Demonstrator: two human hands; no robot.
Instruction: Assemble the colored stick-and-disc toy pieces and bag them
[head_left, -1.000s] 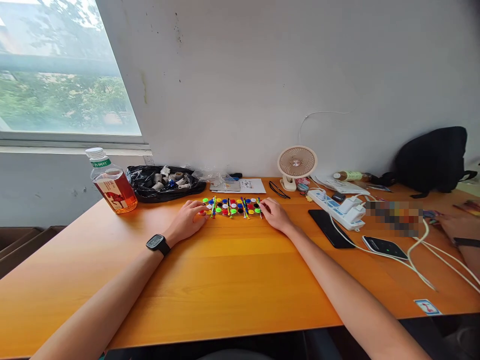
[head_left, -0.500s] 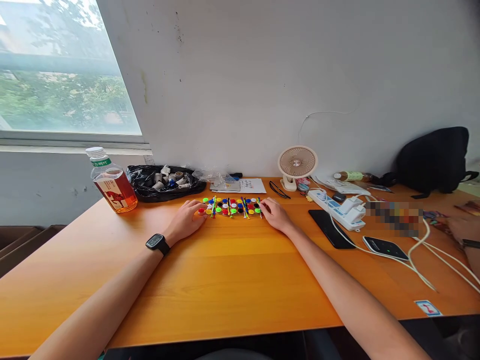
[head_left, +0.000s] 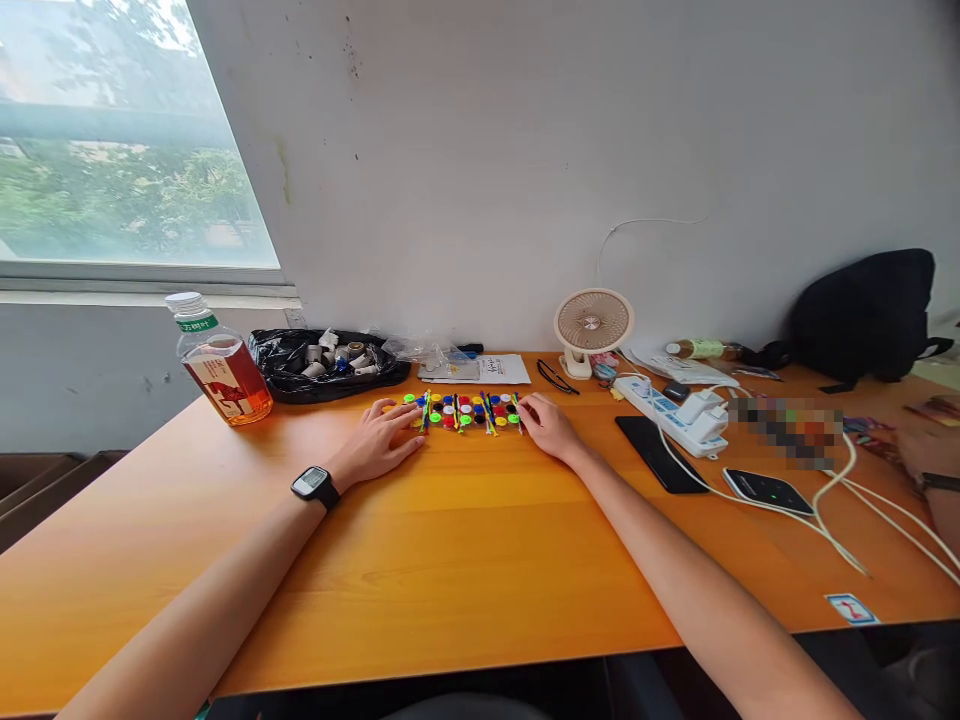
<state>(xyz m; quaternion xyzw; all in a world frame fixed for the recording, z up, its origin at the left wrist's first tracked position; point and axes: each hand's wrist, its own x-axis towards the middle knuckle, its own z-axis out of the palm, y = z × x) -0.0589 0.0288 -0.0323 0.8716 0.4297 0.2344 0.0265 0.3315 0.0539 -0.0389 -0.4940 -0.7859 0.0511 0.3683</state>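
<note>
Small round coloured discs (head_left: 466,420), like buttons or caps, lie in rows on the table, with bundles of thin coloured sticks or strips (head_left: 456,412) set upright between groups of them. My left hand (head_left: 381,440) rests at the left end of the rows, fingers spread flat and touching or covering a few discs there. At the right end is my right hand (head_left: 549,425), its fingers curled together against the last thin strips; what they hold, if anything, is too small to make out.
Left stands a tea bottle (head_left: 231,385); behind it lies a black plastic bag (head_left: 285,385) of grey fittings. A small fan (head_left: 592,325), power strip (head_left: 679,418), black phone (head_left: 656,455) and loose cables (head_left: 787,520) fill the right. Another person's hand (head_left: 930,455) is far right.
My left hand's fingers have spread and shifted slightly over the leftmost discs; the red disc at its fingertips is now covered. My right hand has barely moved.
</note>
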